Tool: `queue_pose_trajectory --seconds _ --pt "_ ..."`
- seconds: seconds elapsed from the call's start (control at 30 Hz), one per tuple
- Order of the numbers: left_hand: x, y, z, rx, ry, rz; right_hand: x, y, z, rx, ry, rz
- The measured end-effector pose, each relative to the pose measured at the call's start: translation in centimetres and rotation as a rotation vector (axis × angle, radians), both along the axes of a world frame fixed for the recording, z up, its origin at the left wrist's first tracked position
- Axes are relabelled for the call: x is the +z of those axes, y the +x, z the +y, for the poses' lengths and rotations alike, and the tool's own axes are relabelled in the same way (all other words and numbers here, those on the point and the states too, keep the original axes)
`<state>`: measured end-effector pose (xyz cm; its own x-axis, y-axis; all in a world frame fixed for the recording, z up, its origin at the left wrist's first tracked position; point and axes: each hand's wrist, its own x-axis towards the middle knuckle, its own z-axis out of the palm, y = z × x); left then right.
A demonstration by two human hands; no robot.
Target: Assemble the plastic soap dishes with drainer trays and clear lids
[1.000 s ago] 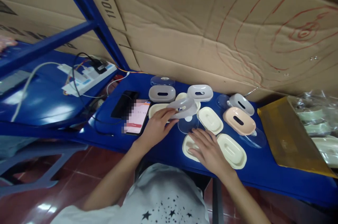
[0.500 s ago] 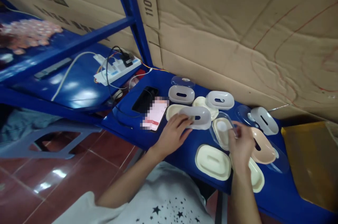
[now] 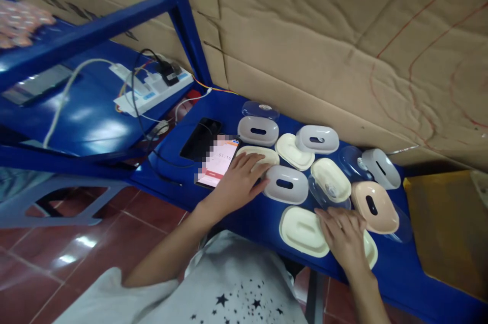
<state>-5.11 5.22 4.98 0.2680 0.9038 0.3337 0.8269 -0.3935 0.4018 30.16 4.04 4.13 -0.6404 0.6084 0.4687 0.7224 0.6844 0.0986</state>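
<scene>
My left hand (image 3: 241,181) has its fingers spread over a cream oval tray (image 3: 267,155), its thumb beside a white slotted cover (image 3: 286,184). My right hand (image 3: 342,230) is open, fingertips at the right edge of another cream tray (image 3: 304,231); part of a further cream tray (image 3: 369,248) shows beyond it. Above the right hand, a cream oval piece (image 3: 331,177) overlaps a clear lid (image 3: 320,194). A peach slotted cover (image 3: 375,208) lies to the right, partly over another clear lid (image 3: 403,225).
White slotted covers (image 3: 258,130) and clear lids (image 3: 353,162) stand along the cardboard wall (image 3: 305,49). Left are a lit phone (image 3: 219,164), a black phone (image 3: 200,138) and a power strip (image 3: 156,92) with cables. A brown box (image 3: 450,227) stands right.
The white cover near my left hand now lies lower. My right hand has let go of the clear lid and moved down. The cream piece now lies over that lid. The view has shifted slightly.
</scene>
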Motion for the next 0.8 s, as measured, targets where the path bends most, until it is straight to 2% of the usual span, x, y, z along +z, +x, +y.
queue_pose_trajectory --seconds 0.1,0.2,0.33,0.43,0.57,0.67,0.8 --pt "-0.3 0.1 -0.9 -0.001 -0.047 0.011 1.2 -0.4 -0.6 -0.034 -0.096 0.076" --pt "-0.5 0.9 -1.8 0.007 -0.037 0.018 1.9 -1.3 -2.4 0.014 -0.219 0.107" --pt "-0.6 1.8 -2.5 -0.085 -0.032 0.070 1.3 -2.6 -4.9 0.082 -0.384 0.072" --pt "-0.8 2.3 -2.3 -0.129 -0.005 0.103 0.3 -3.0 -5.4 0.081 -0.437 0.078" --pt "-0.6 2.9 -1.8 -0.092 0.052 0.046 -0.5 -3.0 -5.1 0.083 -0.442 0.154" --pt "-0.5 2.8 -2.1 -0.084 0.041 0.015 -0.5 -2.4 -5.5 0.047 -0.448 0.151" --pt "-0.7 2.0 -3.7 -0.097 0.015 0.026 0.0 -0.7 -7.0 0.047 -0.463 0.075"
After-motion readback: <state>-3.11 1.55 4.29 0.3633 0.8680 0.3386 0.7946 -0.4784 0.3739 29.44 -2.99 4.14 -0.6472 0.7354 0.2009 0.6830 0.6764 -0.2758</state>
